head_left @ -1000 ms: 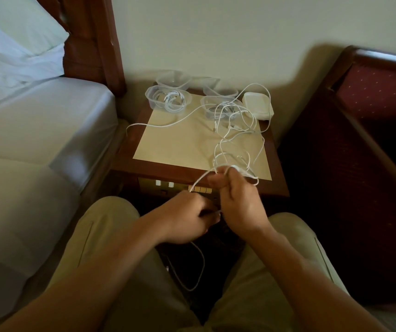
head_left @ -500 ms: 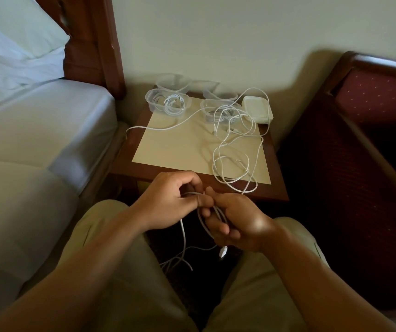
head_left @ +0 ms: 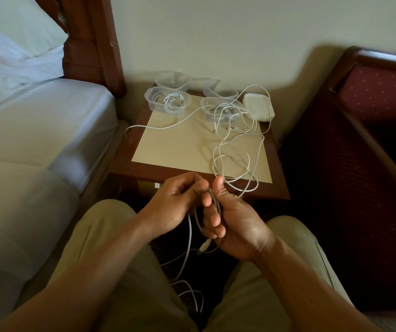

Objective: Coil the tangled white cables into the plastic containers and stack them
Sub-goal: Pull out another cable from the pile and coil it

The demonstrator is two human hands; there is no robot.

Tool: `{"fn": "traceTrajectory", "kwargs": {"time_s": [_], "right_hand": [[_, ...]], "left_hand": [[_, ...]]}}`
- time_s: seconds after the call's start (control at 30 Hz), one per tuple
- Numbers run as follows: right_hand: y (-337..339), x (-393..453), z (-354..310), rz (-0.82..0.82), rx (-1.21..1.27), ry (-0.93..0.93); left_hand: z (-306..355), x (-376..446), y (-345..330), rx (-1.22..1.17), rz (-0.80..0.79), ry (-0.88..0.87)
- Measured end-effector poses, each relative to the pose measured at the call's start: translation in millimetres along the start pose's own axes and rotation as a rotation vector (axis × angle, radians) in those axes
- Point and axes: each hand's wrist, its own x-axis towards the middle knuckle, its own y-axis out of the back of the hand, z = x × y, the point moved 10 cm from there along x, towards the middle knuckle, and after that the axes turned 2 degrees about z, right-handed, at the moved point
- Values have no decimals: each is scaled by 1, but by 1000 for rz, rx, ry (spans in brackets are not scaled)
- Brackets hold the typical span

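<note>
Tangled white cables [head_left: 234, 149] sprawl over the right half of the nightstand [head_left: 173, 144]. One white cable [head_left: 189, 238] runs through both hands, loops around my right fingers and hangs down between my knees. My left hand [head_left: 175, 202] pinches it at the fingertips. My right hand [head_left: 232, 221] is palm up and curled around the loop. At the back stand clear plastic containers: one [head_left: 168, 101] holds a coiled cable, one [head_left: 218, 109] holds cable ends, two empty ones [head_left: 173, 80] sit behind. A white box [head_left: 259, 109] lies at the back right.
A bed with white sheets [head_left: 36, 130] and a wooden headboard [head_left: 96, 39] borders the nightstand on the left. A dark red upholstered headboard [head_left: 371, 116] stands close on the right. The wall is right behind the containers. My knees in beige trousers flank the hanging cable.
Both hands have come down from the nightstand's front edge toward my lap. The cable has been pulled off the table edge and now wraps around my right fingers.
</note>
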Motion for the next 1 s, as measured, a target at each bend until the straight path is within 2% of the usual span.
{"fn": "traceTrajectory", "kwargs": {"time_s": [0.1,0.17,0.23,0.37,0.63,0.73,0.87,1.0], "right_hand": [[-6,-3,3,-105,102,-69],[-12,-7,3,-208,174,-106],[-15,-9,3,-230,187,-116],[-23,-10,7,-259,227,-147],[-28,-12,4,-349,280,-108],[-20,-12,-8,-281,311,-44],[5,-12,-44,1,264,158],[20,-15,-71,132,71,340]], "left_hand": [[7,-1,3,44,74,-34],[7,-1,3,-19,117,-14],[4,-2,2,-104,142,15],[-1,-3,-10,-316,79,48],[-13,-4,-22,-352,-3,155],[-12,-6,-28,-286,-42,158],[-28,-11,-28,-8,-55,189],[-38,-15,-40,270,-187,211]]}}
